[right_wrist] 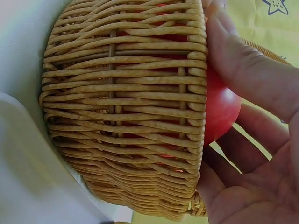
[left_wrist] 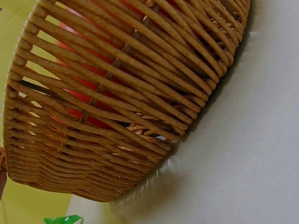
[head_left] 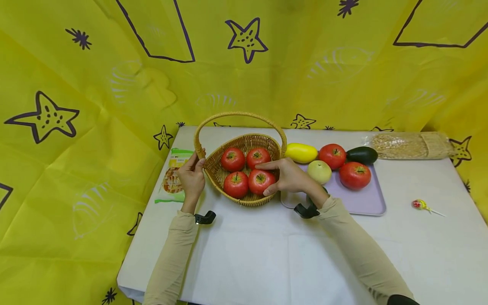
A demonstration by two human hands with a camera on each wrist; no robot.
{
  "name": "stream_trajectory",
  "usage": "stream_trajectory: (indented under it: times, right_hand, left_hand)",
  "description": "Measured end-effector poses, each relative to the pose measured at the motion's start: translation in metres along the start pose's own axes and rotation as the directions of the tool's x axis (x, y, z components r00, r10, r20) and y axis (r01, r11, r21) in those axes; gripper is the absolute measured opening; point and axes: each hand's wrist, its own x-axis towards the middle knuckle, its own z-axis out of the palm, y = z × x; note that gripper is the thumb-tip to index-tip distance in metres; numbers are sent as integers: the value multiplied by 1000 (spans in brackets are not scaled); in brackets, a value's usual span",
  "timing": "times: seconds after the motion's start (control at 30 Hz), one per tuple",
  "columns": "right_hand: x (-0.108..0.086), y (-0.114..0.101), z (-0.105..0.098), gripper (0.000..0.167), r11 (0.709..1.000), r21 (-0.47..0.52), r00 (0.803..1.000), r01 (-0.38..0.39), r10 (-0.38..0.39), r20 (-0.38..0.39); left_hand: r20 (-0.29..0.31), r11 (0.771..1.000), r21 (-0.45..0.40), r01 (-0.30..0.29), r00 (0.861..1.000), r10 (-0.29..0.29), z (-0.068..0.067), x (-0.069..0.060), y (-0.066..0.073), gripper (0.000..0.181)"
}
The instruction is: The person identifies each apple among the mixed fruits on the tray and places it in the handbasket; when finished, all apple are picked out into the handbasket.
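Observation:
A wicker basket (head_left: pixel 249 203) with a tall arched handle (head_left: pixel 240 113) stands at the table's back middle and holds several red apples. My left hand (head_left: pixel 192 180) grips the basket's left end at the foot of the handle; in the left wrist view it is almost wholly out of sight behind the woven wall (left_wrist: pixel 117 93). Over the right rim reaches my right hand (head_left: pixel 291 176), its thumb and fingers round the front right apple (head_left: pixel 260 182). That apple (right_wrist: pixel 222 109) bulges above the basket rim in the right wrist view, between thumb and fingers.
Right of the basket, a lilac tray (head_left: pixel 371 205) bears two red fruits (head_left: pixel 355 176), a yellow oblong fruit (head_left: pixel 301 153), a pale green round one (head_left: pixel 319 171) and a dark green one (head_left: pixel 362 155). A food packet (head_left: pixel 173 182) lies left, a lollipop (head_left: pixel 421 205) and a straw-coloured packet (head_left: pixel 411 145) right.

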Motion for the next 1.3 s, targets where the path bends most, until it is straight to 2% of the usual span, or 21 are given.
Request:
stream_trajectory:
  times: [0.17, 0.4, 0.5, 0.6, 0.77, 0.93, 1.17, 1.3]
  right_hand:
    - [1, 0, 1, 75, 1000, -20, 1000, -2, 2, 10]
    - [4, -5, 2, 70, 997, -77, 999, -8, 12, 48]
    - [5, -7, 3, 68, 996, -91, 998, -7, 12, 56]
    - [8, -7, 5, 66, 994, -109, 997, -20, 28, 73]
    - [10, -10, 9, 65, 983, -177, 992, -38, 58, 110]
    - [10, -14, 7, 68, 978, -205, 989, -36, 65, 136]
    - [9, -15, 6, 71, 979, -205, 987, -21, 52, 150]
    - [7, -17, 5, 71, 978, -209, 985, -21, 55, 162]
  left_hand:
    - [8, 1000, -12, -7, 1000, 7, -3, 1, -7, 36]
    - [-21, 999, 32, 9, 1000, -8, -1, 0, -5, 36]
    - [-35, 999, 51, 5, 999, -3, 0, 0, 1, 35]
    - [-33, 999, 41, -2, 999, 3, 2, -1, 13, 35]
    - [-25, 999, 44, 2, 1000, -1, 2, -2, 28, 34]
    - [-24, 999, 49, 7, 1000, -6, 1, -2, 30, 35]
    - [-8, 999, 11, 43, 999, -43, 1, -3, 31, 36]
    - [-17, 998, 37, 43, 999, -42, 1, -3, 29, 36]
